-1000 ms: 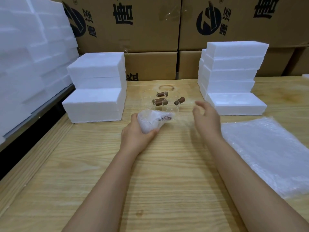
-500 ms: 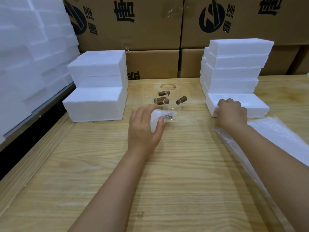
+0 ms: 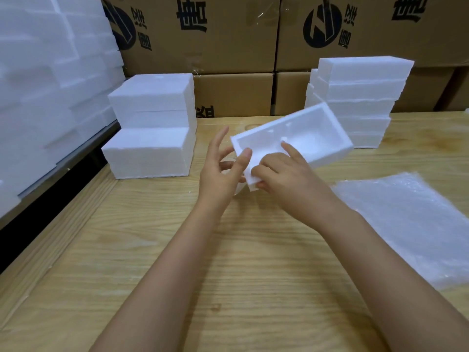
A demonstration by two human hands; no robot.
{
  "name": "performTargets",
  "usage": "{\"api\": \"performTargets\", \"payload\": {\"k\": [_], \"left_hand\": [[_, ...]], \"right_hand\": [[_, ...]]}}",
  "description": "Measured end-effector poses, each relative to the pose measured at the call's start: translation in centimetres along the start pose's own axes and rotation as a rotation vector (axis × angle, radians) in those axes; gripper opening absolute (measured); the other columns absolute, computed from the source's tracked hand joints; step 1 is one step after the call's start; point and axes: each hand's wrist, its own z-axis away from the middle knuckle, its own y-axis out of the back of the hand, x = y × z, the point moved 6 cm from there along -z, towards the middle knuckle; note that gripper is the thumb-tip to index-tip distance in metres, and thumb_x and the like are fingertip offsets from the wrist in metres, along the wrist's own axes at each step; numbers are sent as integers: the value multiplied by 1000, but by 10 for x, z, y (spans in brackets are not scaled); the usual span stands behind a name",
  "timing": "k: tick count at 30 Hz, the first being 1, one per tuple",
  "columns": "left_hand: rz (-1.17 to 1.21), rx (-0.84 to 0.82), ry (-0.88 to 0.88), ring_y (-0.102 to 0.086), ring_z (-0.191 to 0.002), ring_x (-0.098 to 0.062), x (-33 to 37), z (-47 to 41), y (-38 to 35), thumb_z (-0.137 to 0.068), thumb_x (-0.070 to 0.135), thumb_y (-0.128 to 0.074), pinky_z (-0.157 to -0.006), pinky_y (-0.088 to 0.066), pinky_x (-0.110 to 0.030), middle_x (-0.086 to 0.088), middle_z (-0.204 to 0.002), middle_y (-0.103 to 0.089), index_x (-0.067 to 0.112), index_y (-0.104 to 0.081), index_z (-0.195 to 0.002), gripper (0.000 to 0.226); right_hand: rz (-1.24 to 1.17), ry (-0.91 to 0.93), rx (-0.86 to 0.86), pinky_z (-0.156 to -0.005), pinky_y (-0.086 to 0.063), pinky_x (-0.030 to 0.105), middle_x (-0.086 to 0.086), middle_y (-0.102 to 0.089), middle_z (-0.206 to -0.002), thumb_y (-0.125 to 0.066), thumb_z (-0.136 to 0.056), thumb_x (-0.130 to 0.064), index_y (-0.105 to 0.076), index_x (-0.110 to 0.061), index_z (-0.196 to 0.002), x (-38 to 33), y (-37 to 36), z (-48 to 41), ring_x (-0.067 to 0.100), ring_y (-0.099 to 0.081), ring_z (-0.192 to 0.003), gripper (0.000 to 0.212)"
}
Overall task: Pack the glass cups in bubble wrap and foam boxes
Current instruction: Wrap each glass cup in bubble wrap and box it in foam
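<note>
Backdrop: brown cardboard cartons (image 3: 228, 34) with black print line the far side, and a pale wooden table (image 3: 253, 250) runs under both forearms.
Far left of the left hand: a tall wall of white foam blocks (image 3: 38, 85), stepped and leaning in along the table's edge.
Just left of the left hand: a lower stack of closed foam boxes (image 3: 152, 123) sitting on the table, apart from the fingers.
Left hand (image 3: 220, 174): released, fingers straight and fanned upward, thumb tip right at the near rim of the open box, gripping nothing.
Open foam box (image 3: 317, 133): up off the table between the two hands, tilted, its hollow facing the camera, far end pointing up and to the right.
Right hand (image 3: 286, 179): grasping that box by its near corner, fingers curled under the edge, index finger stretched into the hollow.
Beyond the right hand: a taller pile of foam boxes (image 3: 360, 92), behind the tilted box.
Right of the right hand: a flat pile of bubble wrap (image 3: 411, 224) lying on the table, untouched.
Glass cups: hidden behind hands and box, can't tell.
</note>
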Motion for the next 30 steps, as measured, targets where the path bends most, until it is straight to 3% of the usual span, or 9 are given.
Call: {"api": "performTargets", "payload": {"k": [4, 8, 11, 13, 15, 18, 21, 23, 30], "left_hand": [[14, -4, 60, -65, -70, -9, 2, -3, 4, -93, 25, -62, -58, -55, -25, -4, -86, -65, 44, -54, -118, 32], [12, -68, 240, -65, -62, -3, 3, -10, 24, -93, 26, -61, -49, -51, -23, 12, -74, -70, 38, -59, -105, 17], [1, -283, 349, -66, -68, -8, -1, -6, 41, -91, 28, -63, -49, -50, -22, 13, -81, -71, 35, -64, -99, 11], [6, -397, 407, -66, -69, -9, -6, 0, 48, -83, 32, -70, -49, -49, -21, 10, -85, -70, 34, -68, -92, 9], [11, -493, 450, -66, -72, -10, -10, 6, 51, -75, 35, -77, -53, -51, -21, 7, -87, -70, 34, -70, -88, 15], [-48, -607, 537, -65, -80, -16, -19, 14, 55, -70, 38, -78, -59, -53, -25, 2, -91, -70, 31, -68, -88, 22], [-109, -639, 618, -65, -72, -14, -29, 22, 54, -67, 37, -85, -55, -52, -23, 3, -85, -70, 23, -60, -93, 38], [-177, -647, 649, -67, -71, -13, -32, 27, 53, -60, 40, -79, -55, -53, -23, 4, -82, -72, 19, -58, -96, 47], [-427, -488, 437, -58, -55, -6, -35, 18, 55, -61, 58, -83, -46, -42, -15, 7, -69, -64, 17, -55, -80, 53]], "right_hand": [[-73, 0, 41, -110, -25, 59, 15, -65, -94, -70, -84, -17, -70, -4, -96, -3, 12, 0, 34, -63, -101, 18], [-195, -420, 210, -111, -22, 45, 12, -54, -127, -50, -91, -44, -59, -14, -126, 48, 49, 5, 33, -41, -128, 47], [-485, -845, -68, -100, -40, 37, 4, -45, -139, -47, -93, -53, -37, -30, -143, 87, 35, 26, 23, -48, -121, 56], [-764, -965, -331, -77, -52, 30, -2, -58, -123, -49, -93, -50, -44, -32, -137, 88, 12, 40, 16, -62, -94, 47], [-852, -877, -529, -61, -54, 25, 1, -66, -97, -54, -94, -40, -63, -28, -115, 83, -4, 46, 15, -62, -73, 26], [-931, -781, -613, -65, -56, 28, 7, -71, -91, -61, -90, -36, -71, -28, -92, 76, -15, 46, 17, -63, -73, 13], [-968, -769, -702, -66, -55, 24, -11, -71, -89, -60, -83, -52, -71, -30, -91, 70, -25, 52, 8, -66, -77, 26], [-957, -738, -783, -74, -53, 26, -7, -68, -92, -63, -83, -48, -71, -25, -95, 66, -33, 57, 13, -63, -81, 27], [-933, -757, -650, -70, -39, 32, 3, -55, -76, -69, -86, -27, -70, -15, -88, 70, -39, 57, 18, -45, -70, 13]]}}
